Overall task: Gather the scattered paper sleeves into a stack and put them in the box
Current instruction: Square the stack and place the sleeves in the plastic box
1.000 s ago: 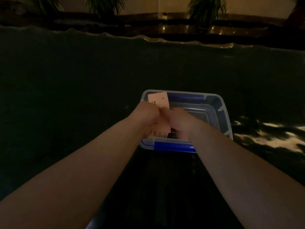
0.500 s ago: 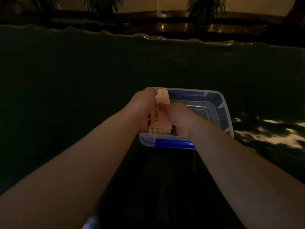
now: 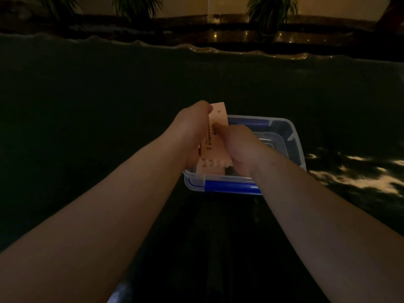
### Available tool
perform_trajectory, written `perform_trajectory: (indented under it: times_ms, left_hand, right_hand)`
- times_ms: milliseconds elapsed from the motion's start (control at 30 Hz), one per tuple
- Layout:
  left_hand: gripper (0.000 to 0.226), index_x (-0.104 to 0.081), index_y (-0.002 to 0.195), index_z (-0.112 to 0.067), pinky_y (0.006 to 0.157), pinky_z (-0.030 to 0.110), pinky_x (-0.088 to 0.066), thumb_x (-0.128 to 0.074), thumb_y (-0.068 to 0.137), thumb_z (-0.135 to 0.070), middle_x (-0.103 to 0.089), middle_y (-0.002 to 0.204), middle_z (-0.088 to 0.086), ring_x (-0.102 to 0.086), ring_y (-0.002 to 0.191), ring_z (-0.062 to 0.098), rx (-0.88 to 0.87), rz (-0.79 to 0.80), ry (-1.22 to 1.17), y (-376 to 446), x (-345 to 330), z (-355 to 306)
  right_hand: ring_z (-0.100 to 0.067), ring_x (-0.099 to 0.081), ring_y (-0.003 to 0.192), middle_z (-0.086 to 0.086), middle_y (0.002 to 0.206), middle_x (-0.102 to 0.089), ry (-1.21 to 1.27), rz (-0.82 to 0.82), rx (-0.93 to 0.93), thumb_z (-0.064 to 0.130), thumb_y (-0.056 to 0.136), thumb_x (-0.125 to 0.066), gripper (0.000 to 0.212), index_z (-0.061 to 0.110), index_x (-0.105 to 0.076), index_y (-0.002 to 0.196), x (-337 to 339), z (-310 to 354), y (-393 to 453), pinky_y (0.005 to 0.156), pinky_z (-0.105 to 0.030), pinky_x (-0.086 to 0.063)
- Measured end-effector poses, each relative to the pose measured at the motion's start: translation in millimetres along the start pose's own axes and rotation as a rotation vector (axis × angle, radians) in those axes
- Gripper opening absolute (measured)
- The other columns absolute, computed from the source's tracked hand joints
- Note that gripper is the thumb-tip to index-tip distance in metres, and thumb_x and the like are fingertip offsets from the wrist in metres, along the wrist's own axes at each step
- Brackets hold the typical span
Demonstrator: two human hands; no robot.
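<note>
A stack of pale paper sleeves [image 3: 215, 149] with dark print stands on edge in the left end of a clear plastic box [image 3: 295, 145] with blue clips. My left hand [image 3: 192, 130] grips the stack's left side and top. My right hand [image 3: 238, 147] presses against its right side. The stack's upper end sticks up above the box's far rim, and its lower end is inside the box. Both forearms reach in from the bottom of the view.
The box sits on a dark, dim table [image 3: 87, 127]. Bright reflections [image 3: 360, 171] show on the table at the right. A dark ledge with plants [image 3: 269, 12] runs along the back.
Both hands turned the stack from lying low in the box to standing more upright, its top end now higher than the box's far rim. The view shifted slightly.
</note>
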State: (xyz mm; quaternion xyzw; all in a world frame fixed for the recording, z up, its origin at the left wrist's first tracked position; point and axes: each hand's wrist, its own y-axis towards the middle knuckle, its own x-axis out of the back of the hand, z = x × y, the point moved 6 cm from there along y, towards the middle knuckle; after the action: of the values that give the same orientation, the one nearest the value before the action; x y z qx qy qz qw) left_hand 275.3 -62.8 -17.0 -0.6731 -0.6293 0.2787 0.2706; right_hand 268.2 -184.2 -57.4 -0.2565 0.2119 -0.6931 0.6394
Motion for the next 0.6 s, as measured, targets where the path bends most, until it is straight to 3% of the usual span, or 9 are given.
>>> perform_trajectory:
  times_ms: [167, 267, 333, 367, 400, 467, 500, 533, 600]
  left_hand:
    - [0.061, -0.034, 0.155, -0.026, 0.078, 0.046, -0.050, -0.055, 0.099, -0.040, -0.053, 0.111, 0.011, -0.057, 0.100, 0.030, -0.068, -0.044, 0.031, -5, -15, -2]
    - [0.047, -0.049, 0.143, -0.015, 0.091, 0.048, -0.055, -0.054, 0.101, -0.037, -0.060, 0.116, 0.017, -0.062, 0.106, 0.033, -0.145, -0.032, 0.206, -2, -17, -4]
    - [0.030, -0.057, 0.129, -0.016, 0.065, 0.033, -0.056, -0.053, 0.104, -0.032, -0.061, 0.121, 0.008, -0.063, 0.090, 0.020, -0.306, -0.147, 0.426, 1, -9, -9]
    - [0.033, -0.053, 0.135, -0.020, 0.054, 0.025, -0.052, -0.052, 0.104, -0.031, -0.057, 0.123, -0.001, -0.060, 0.083, 0.012, -0.359, -0.192, 0.447, 3, -2, -8]
    - [0.040, -0.047, 0.144, -0.024, 0.053, 0.021, -0.052, -0.052, 0.104, -0.030, -0.051, 0.128, -0.009, -0.058, 0.083, 0.009, -0.396, -0.210, 0.478, 6, 6, -5]
    - [0.045, -0.044, 0.145, -0.026, 0.075, 0.034, -0.062, -0.055, 0.102, -0.025, -0.052, 0.140, -0.005, -0.064, 0.101, 0.015, -0.418, -0.276, 0.560, 14, 21, 3]
    - [0.043, -0.046, 0.142, -0.025, 0.085, 0.043, -0.061, -0.057, 0.100, -0.023, -0.055, 0.141, 0.001, -0.064, 0.111, 0.020, -0.365, -0.286, 0.586, 19, 27, 11]
    - [0.041, -0.047, 0.139, -0.023, 0.086, 0.044, -0.060, -0.059, 0.099, -0.022, -0.056, 0.137, 0.005, -0.064, 0.113, 0.023, -0.297, -0.266, 0.599, 25, 29, 20]
    - [0.023, -0.052, 0.121, -0.021, 0.065, 0.034, -0.055, -0.059, 0.099, -0.018, -0.060, 0.117, 0.003, -0.064, 0.091, 0.018, -0.190, -0.254, 0.562, 32, 31, 33]
  right_hand:
    - [-0.029, -0.075, 0.096, -0.010, 0.106, -0.077, 0.124, 0.031, 0.038, 0.027, 0.104, -0.055, 0.007, 0.026, -0.061, 0.108, 18, 2, -11, 0.088, -0.054, -0.058]
    - [-0.031, -0.074, 0.099, -0.011, 0.111, -0.076, 0.150, -0.002, -0.005, 0.022, 0.103, -0.055, 0.019, 0.024, -0.061, 0.121, 37, -5, -14, 0.090, -0.057, -0.058]
    - [-0.032, -0.073, 0.099, -0.012, 0.111, -0.074, 0.091, -0.066, -0.055, 0.020, 0.101, -0.057, 0.014, 0.024, -0.062, 0.114, 48, -13, -13, 0.092, -0.056, -0.057]
    - [-0.032, -0.072, 0.100, -0.012, 0.112, -0.073, 0.042, -0.096, -0.074, 0.020, 0.101, -0.059, 0.011, 0.023, -0.062, 0.111, 52, -17, -12, 0.094, -0.056, -0.056]
    - [-0.031, -0.071, 0.100, -0.012, 0.112, -0.072, -0.015, -0.126, -0.090, 0.020, 0.101, -0.059, 0.009, 0.022, -0.061, 0.110, 54, -19, -10, 0.094, -0.054, -0.056]
    - [-0.028, -0.069, 0.096, -0.011, 0.105, -0.070, -0.182, -0.173, -0.117, 0.023, 0.102, -0.059, 0.003, 0.020, -0.059, 0.103, 54, -20, -6, 0.087, -0.045, -0.056]
    - [-0.025, -0.066, 0.087, -0.009, 0.098, -0.068, -0.294, -0.188, -0.132, 0.025, 0.102, -0.058, 0.008, 0.020, -0.057, 0.097, 53, -19, -4, 0.075, -0.039, -0.053]
    - [-0.021, -0.062, 0.077, -0.007, 0.091, -0.064, -0.408, -0.198, -0.149, 0.027, 0.103, -0.058, 0.013, 0.019, -0.054, 0.093, 52, -17, -1, 0.063, -0.035, -0.046]
    - [-0.019, -0.053, 0.068, -0.006, 0.085, -0.059, -0.523, -0.202, -0.161, 0.028, 0.103, -0.057, 0.016, 0.018, -0.052, 0.091, 50, -12, 3, 0.053, -0.034, -0.033]
